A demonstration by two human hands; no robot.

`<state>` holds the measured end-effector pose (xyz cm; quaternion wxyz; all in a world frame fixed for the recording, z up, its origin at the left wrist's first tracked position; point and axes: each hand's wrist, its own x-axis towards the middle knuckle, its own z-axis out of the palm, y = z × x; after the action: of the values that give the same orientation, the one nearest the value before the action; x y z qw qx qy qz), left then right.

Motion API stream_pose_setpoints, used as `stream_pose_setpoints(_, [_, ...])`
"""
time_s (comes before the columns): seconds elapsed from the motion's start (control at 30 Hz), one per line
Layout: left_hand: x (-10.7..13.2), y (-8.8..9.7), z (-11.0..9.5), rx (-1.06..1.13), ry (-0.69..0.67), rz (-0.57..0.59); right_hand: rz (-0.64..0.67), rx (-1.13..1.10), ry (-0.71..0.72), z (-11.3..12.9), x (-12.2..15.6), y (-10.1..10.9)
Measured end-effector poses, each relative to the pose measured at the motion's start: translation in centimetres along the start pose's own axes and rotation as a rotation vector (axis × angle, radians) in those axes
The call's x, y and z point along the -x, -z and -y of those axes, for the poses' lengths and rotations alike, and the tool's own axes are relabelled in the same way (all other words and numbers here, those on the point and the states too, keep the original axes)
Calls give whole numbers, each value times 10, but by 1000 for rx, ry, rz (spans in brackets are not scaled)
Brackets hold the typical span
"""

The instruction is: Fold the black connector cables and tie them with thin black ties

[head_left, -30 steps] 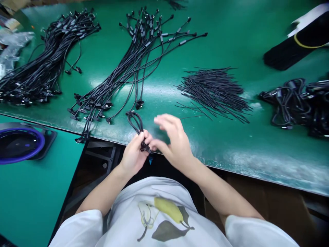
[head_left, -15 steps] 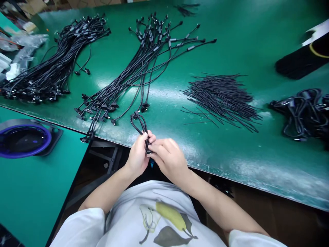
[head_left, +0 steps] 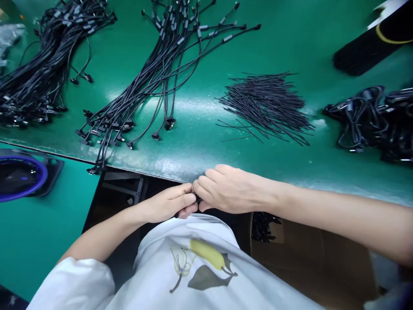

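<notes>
My left hand (head_left: 167, 203) and my right hand (head_left: 226, 188) meet fingertip to fingertip just below the front edge of the green table (head_left: 206, 142), close to my chest. Both are closed around a small black cable bundle (head_left: 197, 199), of which only a sliver shows between the fingers. Beyond the hands, a fan of loose black cables (head_left: 151, 82) with connectors lies on the table. A heap of thin black ties (head_left: 267, 105) lies to the right of it.
A second cable bundle (head_left: 38, 73) lies at far left, coiled finished cables (head_left: 371, 120) at far right. A black sleeve with a yellow band (head_left: 374, 45) sits at top right. A blue-ringed round device (head_left: 19, 176) rests on the lower green bench at left.
Both hands drew back from the table edge toward my body, and the looped cable that stood above my left hand is now hidden between the fingers. My right arm swung out to the right.
</notes>
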<state>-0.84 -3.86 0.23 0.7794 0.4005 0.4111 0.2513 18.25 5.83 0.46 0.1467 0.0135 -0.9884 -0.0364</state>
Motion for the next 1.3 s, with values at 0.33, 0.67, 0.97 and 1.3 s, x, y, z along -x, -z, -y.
stream_pose_setpoints(0.33, [-16, 3, -4, -294, 101, 60, -9, 89, 75, 13, 16, 1])
stream_pose_setpoints(0.67, [-7, -7, 3, -734, -81, -183, 153, -153, -296, 36, 21, -6])
stream_pose_setpoints(0.97, [-17, -7, 5, -697, -107, -130, 121, -194, -291, 36, 29, -16])
stream_pose_setpoints(1.3, [-21, 21, 14, -62, -49, -455, -216, -21, -1122, -48, 117, 6])
